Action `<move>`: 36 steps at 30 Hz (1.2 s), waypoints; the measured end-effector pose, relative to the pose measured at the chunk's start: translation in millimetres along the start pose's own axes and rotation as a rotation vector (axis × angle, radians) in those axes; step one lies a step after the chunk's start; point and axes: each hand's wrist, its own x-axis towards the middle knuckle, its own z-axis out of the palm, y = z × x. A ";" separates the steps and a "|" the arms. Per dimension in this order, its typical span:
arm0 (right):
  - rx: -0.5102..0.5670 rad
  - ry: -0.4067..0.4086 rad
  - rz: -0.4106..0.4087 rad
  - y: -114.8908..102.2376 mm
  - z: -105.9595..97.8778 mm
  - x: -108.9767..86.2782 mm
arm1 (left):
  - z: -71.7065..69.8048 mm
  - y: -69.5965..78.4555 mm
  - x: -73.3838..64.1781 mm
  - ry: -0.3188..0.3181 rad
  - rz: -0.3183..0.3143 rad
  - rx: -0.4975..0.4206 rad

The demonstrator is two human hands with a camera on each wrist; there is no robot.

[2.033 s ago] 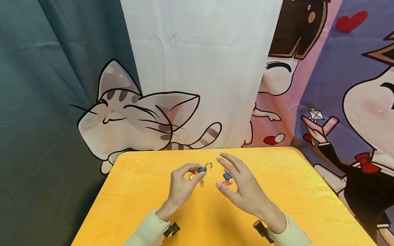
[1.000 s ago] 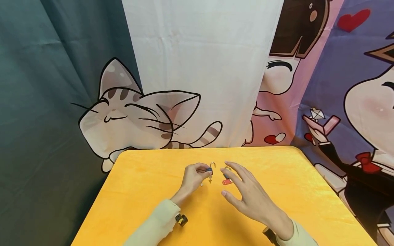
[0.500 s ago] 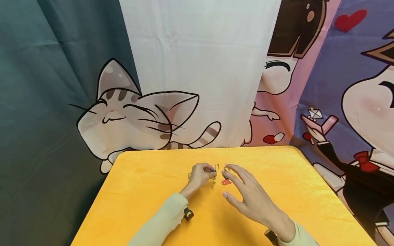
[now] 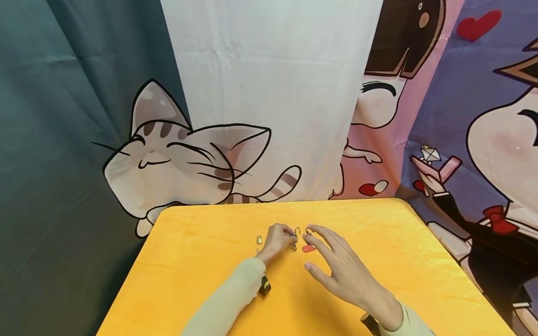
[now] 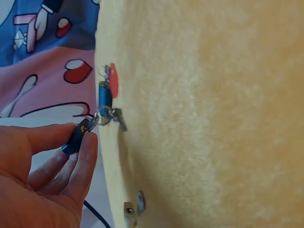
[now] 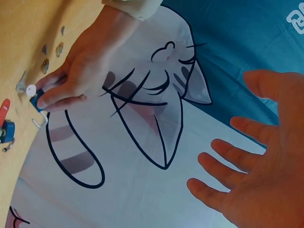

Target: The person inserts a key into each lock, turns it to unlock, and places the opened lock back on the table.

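Note:
My left hand (image 4: 276, 241) pinches a small blue padlock (image 5: 75, 137) between thumb and fingers. Its shackle (image 6: 42, 121) is unlocked and points away from me, and a key (image 5: 92, 122) sits at its keyhole end. More key metal (image 5: 118, 118) hangs close by. Just right of it, a second blue padlock (image 5: 105, 97) lies on the table with a red tag (image 4: 308, 248); in the head view my right fingers partly cover it. My right hand (image 4: 342, 270) hovers there with fingers spread, holding nothing.
A small brass padlock (image 4: 259, 240) lies on the yellow table (image 4: 201, 270), left of my left hand. Several small metal pieces lie near it, seen in the right wrist view. Behind the table's far edge hangs a printed cartoon curtain (image 4: 269, 84).
My left hand has moved right with the blue padlock, closer to the red-tagged one, uncovering the brass padlock. My right hand shifted slightly right early on, then stayed nearly still.

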 end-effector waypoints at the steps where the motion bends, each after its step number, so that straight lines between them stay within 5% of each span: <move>1: -0.001 -0.001 0.001 -0.2 0.2 -0.1 | 0.7 -1.1 1.2 0.005 -0.007 0.004; 7: 0.006 -0.005 0.009 -2.3 1.6 -1.1 | 4.8 -6.5 7.3 0.016 -0.040 0.017; 17: 0.003 -0.007 0.014 -3.2 1.5 -0.4 | 4.3 -7.8 10.7 0.018 -0.005 0.078; 31: 0.002 0.001 0.033 -2.3 -5.2 2.1 | -7.2 -0.2 16.5 -0.068 -0.036 0.243; 36: -0.004 0.008 0.028 -2.2 -9.3 5.7 | -16.7 8.6 12.7 -0.110 0.032 0.252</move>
